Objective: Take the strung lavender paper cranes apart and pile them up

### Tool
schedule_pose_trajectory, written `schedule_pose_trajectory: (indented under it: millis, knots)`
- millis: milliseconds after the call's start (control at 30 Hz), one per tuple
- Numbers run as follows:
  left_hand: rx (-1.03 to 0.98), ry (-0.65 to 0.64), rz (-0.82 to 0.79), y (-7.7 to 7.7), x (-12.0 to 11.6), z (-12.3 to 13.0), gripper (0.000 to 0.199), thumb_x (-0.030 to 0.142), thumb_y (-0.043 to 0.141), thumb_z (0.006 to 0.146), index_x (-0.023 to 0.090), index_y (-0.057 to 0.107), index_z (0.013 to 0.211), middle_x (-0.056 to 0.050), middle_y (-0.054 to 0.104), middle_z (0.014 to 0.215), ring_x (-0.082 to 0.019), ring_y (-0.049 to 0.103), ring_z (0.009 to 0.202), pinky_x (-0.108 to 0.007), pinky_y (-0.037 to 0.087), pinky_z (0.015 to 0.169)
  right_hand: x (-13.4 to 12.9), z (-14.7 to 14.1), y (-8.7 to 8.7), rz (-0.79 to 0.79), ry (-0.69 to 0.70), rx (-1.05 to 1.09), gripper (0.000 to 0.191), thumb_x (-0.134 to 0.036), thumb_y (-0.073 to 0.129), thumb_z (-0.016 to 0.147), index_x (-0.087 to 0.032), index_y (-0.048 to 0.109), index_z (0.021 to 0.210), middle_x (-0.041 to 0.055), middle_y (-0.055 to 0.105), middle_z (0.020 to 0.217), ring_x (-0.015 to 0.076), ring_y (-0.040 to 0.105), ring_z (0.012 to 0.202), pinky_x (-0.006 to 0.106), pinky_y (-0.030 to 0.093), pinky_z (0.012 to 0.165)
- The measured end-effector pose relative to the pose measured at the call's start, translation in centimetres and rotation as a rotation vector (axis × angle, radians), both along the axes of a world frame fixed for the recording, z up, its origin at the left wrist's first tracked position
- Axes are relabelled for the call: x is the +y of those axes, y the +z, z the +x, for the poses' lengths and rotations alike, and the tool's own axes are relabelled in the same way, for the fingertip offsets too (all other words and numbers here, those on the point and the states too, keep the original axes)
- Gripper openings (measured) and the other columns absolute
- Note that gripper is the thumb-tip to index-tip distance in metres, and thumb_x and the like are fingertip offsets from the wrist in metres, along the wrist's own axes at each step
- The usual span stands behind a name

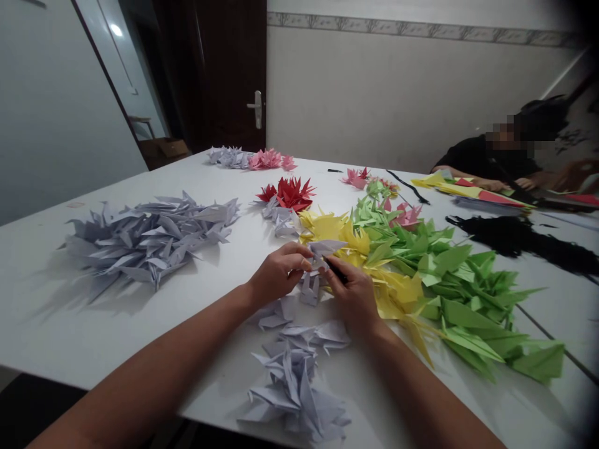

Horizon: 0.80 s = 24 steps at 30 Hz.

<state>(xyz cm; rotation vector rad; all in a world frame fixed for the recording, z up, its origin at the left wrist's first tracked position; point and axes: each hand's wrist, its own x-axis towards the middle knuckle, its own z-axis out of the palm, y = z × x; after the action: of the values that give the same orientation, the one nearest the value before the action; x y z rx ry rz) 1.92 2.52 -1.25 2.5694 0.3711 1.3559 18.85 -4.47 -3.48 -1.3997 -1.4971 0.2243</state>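
Pale folded paper piece (327, 247) is up between your two hands, over the middle of the table (56, 337), just beside the near end of the yellow paper pile (397, 290). Your left hand (282, 269) has it pinched between thumb and fingers, narrow grip. Your right hand (352, 292) is closed around a slim black tool (337, 270), tip side toward the paper; can't tell what the tool is, or whether it touches the piece. More pale folded pieces lie under and around your hands, with a front pile (299, 383) running down toward the table edge between your forearms. Bigger pale pile (154, 240) sits off to your left, well apart from the hands. Green pile (472, 299) is right of the yellow one, touching it. Red cluster (292, 194) is beyond your hands, pale pieces against its near side. Farther back: pink pile (266, 159) touching another pale pile (229, 157). Far right you've got a stringy black bundle (505, 236) and a black cord (408, 186), apart from each other. Past them, a person in a black top (461, 156) leans over the table by some colored sheets (486, 194).
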Motion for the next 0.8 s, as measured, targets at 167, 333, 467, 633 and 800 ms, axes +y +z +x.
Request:
schedule_pose_trajectory:
  millis: [167, 333, 467, 633, 800]
  knots:
    - [0.003, -0.017, 0.017, 0.0, -0.1, 0.0, 0.015, 0.004, 0.053, 0.075, 0.016, 0.062, 0.073, -0.008, 0.065, 0.091, -0.014, 0.064, 0.087, -0.025, 0.053, 0.076, 0.1, 0.2, -0.2, -0.020, -0.003, -0.098, 0.029, -0.027, 0.054, 0.079, -0.020, 0.068, 0.104, 0.0076, 0.072, 0.098, 0.0240, 0.066, 0.087, 0.037, 0.051, 0.077]
    - [0.005, -0.014, -0.043, 0.2, -0.2, -0.1, 0.016, 0.005, 0.052, 0.075, 0.018, 0.062, 0.072, -0.007, 0.066, 0.092, -0.014, 0.064, 0.089, -0.025, 0.053, 0.075, 0.1, 0.2, 0.0, -0.022, -0.009, -0.118, 0.029, -0.029, 0.055, 0.080, -0.022, 0.068, 0.104, 0.0072, 0.072, 0.099, 0.0245, 0.066, 0.089, 0.038, 0.051, 0.079]
    - [0.003, -0.033, -0.076, 0.0, -0.3, -0.1, 0.016, 0.006, 0.052, 0.075, 0.018, 0.063, 0.071, -0.007, 0.066, 0.091, -0.015, 0.064, 0.087, -0.027, 0.053, 0.076, 0.1, 0.2, 0.1, -0.013, -0.012, -0.095, 0.028, -0.032, 0.057, 0.080, -0.025, 0.069, 0.104, 0.0051, 0.072, 0.100, 0.0247, 0.067, 0.089, 0.038, 0.052, 0.078]
    - [-0.001, -0.038, -0.092, -0.2, -0.2, 0.0, 0.016, 0.006, 0.052, 0.075, 0.018, 0.062, 0.071, -0.007, 0.066, 0.090, -0.014, 0.064, 0.085, -0.025, 0.052, 0.072, 0.0, 0.3, 0.0, -0.019, 0.007, -0.052, 0.028, -0.037, 0.058, 0.080, -0.025, 0.069, 0.103, 0.0044, 0.072, 0.099, 0.0248, 0.068, 0.086, 0.039, 0.052, 0.077]
    - [-0.238, 0.261, -0.066, -0.1, 2.6, -1.5, 0.015, 0.006, 0.054, 0.073, 0.017, 0.063, 0.076, -0.007, 0.064, 0.091, -0.015, 0.062, 0.088, -0.029, 0.051, 0.079, -0.1, 0.2, 0.0, 0.017, -0.037, -0.016, 0.034, -0.043, 0.060, 0.078, -0.021, 0.069, 0.103, 0.0076, 0.072, 0.099, 0.0263, 0.067, 0.088, 0.042, 0.052, 0.080]
